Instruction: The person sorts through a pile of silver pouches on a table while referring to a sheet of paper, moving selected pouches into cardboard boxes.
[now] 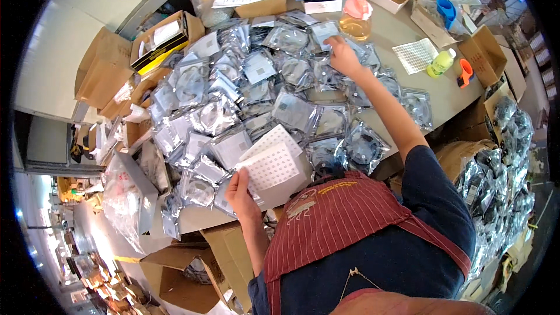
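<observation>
My left hand [240, 193] grips the near edge of a white sheet of small round stickers [274, 166], thumb on top. Another white sheet [279, 137] shows just beyond it. Farther off, my right hand [345, 58] reaches over the bags with its fingers bent together. Its fingertips are at a clear bag with a white label [324, 31]; anything pinched between them is too small to make out. Many clear plastic bags [294, 111] with coiled cables and grey-white cards cover the table around both hands. Some dark coiled bags [365, 147] lie near the apron.
A jug with a pink lid [356, 14] stands beyond my right hand. On the right are a sticker sheet [415, 56], a yellow-green bottle [441, 63] and an orange tape dispenser [465, 73]. Cardboard boxes [104, 67] line the left; bagged black parts [496, 181] are piled at right.
</observation>
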A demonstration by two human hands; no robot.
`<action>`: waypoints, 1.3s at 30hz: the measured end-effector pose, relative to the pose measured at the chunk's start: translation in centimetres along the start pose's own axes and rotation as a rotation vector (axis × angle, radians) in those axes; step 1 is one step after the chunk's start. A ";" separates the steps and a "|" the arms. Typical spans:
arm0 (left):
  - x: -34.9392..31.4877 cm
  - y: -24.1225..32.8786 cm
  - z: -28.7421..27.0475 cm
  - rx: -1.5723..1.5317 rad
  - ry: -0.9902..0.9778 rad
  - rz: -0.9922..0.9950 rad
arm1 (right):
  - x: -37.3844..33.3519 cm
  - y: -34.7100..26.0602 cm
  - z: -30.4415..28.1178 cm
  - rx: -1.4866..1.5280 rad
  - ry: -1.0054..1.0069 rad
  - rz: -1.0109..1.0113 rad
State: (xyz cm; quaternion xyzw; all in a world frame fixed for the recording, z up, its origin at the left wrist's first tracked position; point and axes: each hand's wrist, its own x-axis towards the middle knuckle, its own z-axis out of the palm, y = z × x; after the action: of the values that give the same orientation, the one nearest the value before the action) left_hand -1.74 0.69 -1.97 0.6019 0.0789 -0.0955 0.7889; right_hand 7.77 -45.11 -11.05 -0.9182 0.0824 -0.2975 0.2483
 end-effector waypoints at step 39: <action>-1.4 0.4 8.2 0.552 -0.380 0.120 | -9.3 -23.4 -7.6 0.378 -0.104 -0.549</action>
State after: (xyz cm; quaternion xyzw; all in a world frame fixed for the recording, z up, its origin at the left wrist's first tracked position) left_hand -2.90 -7.06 0.88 0.7678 -0.1341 -0.1773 0.6009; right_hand -4.12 -25.25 1.37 -0.8577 -0.2374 -0.3160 0.3288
